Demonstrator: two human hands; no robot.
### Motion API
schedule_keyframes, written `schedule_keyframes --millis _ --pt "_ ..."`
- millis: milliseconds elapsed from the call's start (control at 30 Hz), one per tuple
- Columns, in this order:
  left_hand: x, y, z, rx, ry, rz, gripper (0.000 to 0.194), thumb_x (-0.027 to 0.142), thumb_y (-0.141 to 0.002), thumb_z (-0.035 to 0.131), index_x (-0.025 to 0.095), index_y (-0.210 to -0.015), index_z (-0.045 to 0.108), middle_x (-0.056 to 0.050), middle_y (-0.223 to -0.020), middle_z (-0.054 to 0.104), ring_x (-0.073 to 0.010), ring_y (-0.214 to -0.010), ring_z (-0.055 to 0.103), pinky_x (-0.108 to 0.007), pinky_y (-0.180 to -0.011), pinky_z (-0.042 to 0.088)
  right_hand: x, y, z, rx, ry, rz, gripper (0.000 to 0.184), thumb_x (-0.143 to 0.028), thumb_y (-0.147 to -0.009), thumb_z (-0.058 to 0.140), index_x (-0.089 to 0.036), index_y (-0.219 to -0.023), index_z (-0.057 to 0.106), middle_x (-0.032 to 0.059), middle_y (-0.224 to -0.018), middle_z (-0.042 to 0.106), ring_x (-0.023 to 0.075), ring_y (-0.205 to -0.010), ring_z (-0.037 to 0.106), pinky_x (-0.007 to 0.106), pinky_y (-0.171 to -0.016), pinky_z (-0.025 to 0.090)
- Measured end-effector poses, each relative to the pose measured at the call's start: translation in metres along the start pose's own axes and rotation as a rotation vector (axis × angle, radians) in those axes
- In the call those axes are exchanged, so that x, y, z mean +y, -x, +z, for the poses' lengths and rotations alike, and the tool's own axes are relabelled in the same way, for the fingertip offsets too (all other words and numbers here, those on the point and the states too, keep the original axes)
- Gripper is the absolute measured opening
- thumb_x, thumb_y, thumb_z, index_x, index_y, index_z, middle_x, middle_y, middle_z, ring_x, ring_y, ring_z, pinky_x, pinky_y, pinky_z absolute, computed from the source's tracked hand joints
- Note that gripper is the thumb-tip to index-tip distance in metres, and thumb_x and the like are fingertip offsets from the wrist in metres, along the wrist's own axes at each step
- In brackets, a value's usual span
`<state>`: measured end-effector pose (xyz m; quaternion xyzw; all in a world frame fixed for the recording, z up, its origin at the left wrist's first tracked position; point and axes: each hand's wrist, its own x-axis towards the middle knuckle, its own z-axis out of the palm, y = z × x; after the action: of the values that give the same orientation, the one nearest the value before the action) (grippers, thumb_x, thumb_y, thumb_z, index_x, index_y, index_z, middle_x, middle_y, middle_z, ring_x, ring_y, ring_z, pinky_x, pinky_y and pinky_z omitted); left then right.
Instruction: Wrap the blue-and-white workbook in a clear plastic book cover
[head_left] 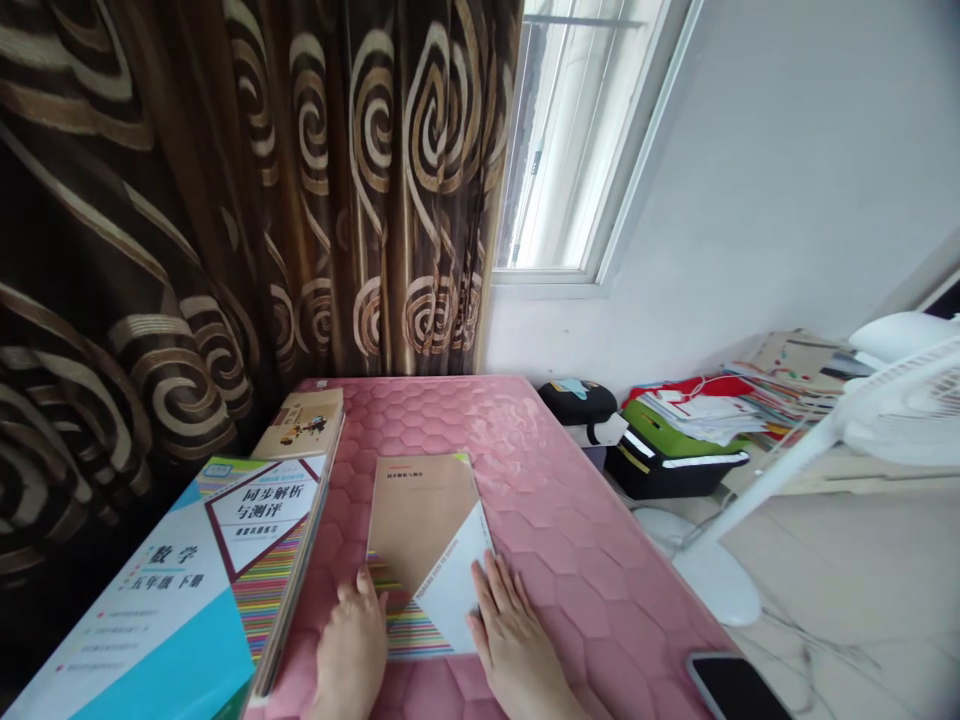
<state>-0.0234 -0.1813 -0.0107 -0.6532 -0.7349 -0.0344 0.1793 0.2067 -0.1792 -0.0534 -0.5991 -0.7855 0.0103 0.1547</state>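
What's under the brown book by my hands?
The pink mat shows around the book. What lies directly beneath is covered, so I can't tell.

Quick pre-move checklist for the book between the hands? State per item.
1. Brown-and-white book lying flat on the pink table cover: ok.
2. Hands placed at opposite sides: ok, left hand at the left edge, right hand over the right edge.
3. Left-hand grip on the edge: cannot tell, the hand hides its own underside.
4. Gap to the book stack: ok, pink cover shows between.
5. Stack squared up: not ok, a tan book sticks out past the blue-and-white one on top.
6. Phone fully supported: cannot tell, it sits at the right edge and the frame cuts it off.
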Motion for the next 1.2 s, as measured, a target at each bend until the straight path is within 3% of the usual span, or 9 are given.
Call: schedule_keyframes --millis 100,267,400,467,633,767,933,1100,1200 --pt "0.006 -0.010 -0.008 -0.072 0.025 -0.008 0.040 0.032 -0.096 0.040 0.009 -0.120 0.063 -0.013 -0.081 0.067 -0.0204 -0.059 0.068 -0.027 -0.045 0.053 -0.002 0.010 -0.006 -0.059 -0.027 -0.014 0.058 -0.045 -0.096 0.031 -0.015 -0.145 0.036 0.0095 -0.154 0.025 0.0295 -0.141 0.028 0.046 -0.113 0.033" --pt "0.004 -0.010 -0.008 -0.113 0.018 0.064 0.042 0.031 -0.097 0.037 0.009 -0.124 0.060 -0.012 -0.086 0.067 -0.0211 -0.063 0.069 -0.028 -0.049 0.055 -0.020 0.007 -0.027 -0.183 -0.114 -0.107 0.063 -0.049 -0.096 0.030 -0.009 -0.144 0.038 0.0142 -0.153 0.027 0.0297 -0.142 0.025 0.044 -0.116 0.029" --pt "0.004 -0.008 -0.004 -0.091 0.024 0.094 0.043 0.028 -0.098 0.032 0.008 -0.122 0.061 -0.012 -0.086 0.066 -0.0206 -0.065 0.069 -0.029 -0.050 0.055 -0.036 -0.037 -0.032 -0.224 -0.210 -0.391 0.064 -0.048 -0.096 0.035 -0.015 -0.150 0.023 0.0078 -0.157 0.015 0.0234 -0.145 0.013 0.041 -0.119 0.021" --pt "0.004 -0.007 -0.001 -0.060 0.011 0.100 0.043 0.027 -0.098 0.031 0.008 -0.122 0.060 -0.012 -0.087 0.066 -0.0202 -0.064 0.069 -0.029 -0.050 0.055 -0.034 -0.071 -0.028 -0.246 -0.193 -0.455 0.068 -0.052 -0.095 0.036 -0.016 -0.150 0.022 0.0081 -0.158 0.013 0.0236 -0.146 0.010 0.043 -0.120 0.013" --pt "0.003 -0.005 0.005 0.009 -0.034 0.110 0.040 0.024 -0.097 0.033 0.009 -0.119 0.062 -0.010 -0.082 0.066 -0.0191 -0.062 0.068 -0.027 -0.048 0.054 0.003 -0.158 -0.022 -0.289 -0.096 -0.290 0.072 -0.056 -0.095 0.022 -0.009 -0.149 0.023 0.0123 -0.157 0.011 0.0229 -0.146 0.007 0.041 -0.120 0.006" --pt "0.002 -0.004 0.007 0.045 -0.050 0.101 0.036 0.021 -0.094 0.039 0.009 -0.117 0.064 -0.011 -0.083 0.067 -0.0174 -0.059 0.067 -0.025 -0.046 0.052 0.027 -0.198 -0.024 -0.307 -0.037 -0.108 0.073 -0.053 -0.096 0.012 -0.004 -0.149 0.019 0.0137 -0.157 0.009 0.0223 -0.146 0.005 0.042 -0.119 0.003" --pt "0.002 -0.005 0.010 0.060 -0.017 0.109 0.034 0.018 -0.091 0.043 0.010 -0.115 0.065 -0.012 -0.086 0.068 -0.0166 -0.056 0.066 -0.024 -0.045 0.051 0.007 -0.183 -0.022 -0.249 -0.025 -0.117 0.072 -0.049 -0.096 0.021 0.001 -0.147 0.023 0.0189 -0.156 0.013 0.0270 -0.146 0.007 0.045 -0.119 0.002" --pt "0.002 -0.006 0.011 0.051 0.030 0.100 0.033 0.019 -0.088 0.047 0.008 -0.114 0.065 -0.012 -0.082 0.066 -0.0175 -0.058 0.065 -0.025 -0.047 0.051 -0.049 -0.149 -0.014 -0.293 -0.210 -0.585 0.069 -0.055 -0.096 0.024 -0.012 -0.150 0.023 0.0100 -0.157 0.015 0.0204 -0.146 0.007 0.041 -0.120 0.004" --pt "0.003 -0.004 0.013 0.064 0.013 0.111 0.033 0.016 -0.088 0.047 0.009 -0.115 0.066 -0.012 -0.083 0.066 -0.0172 -0.057 0.065 -0.025 -0.046 0.052 -0.070 -0.166 -0.012 -0.337 -0.242 -0.702 0.067 -0.054 -0.096 0.022 -0.012 -0.149 0.026 0.0094 -0.157 0.021 0.0179 -0.146 0.012 0.039 -0.120 0.006"
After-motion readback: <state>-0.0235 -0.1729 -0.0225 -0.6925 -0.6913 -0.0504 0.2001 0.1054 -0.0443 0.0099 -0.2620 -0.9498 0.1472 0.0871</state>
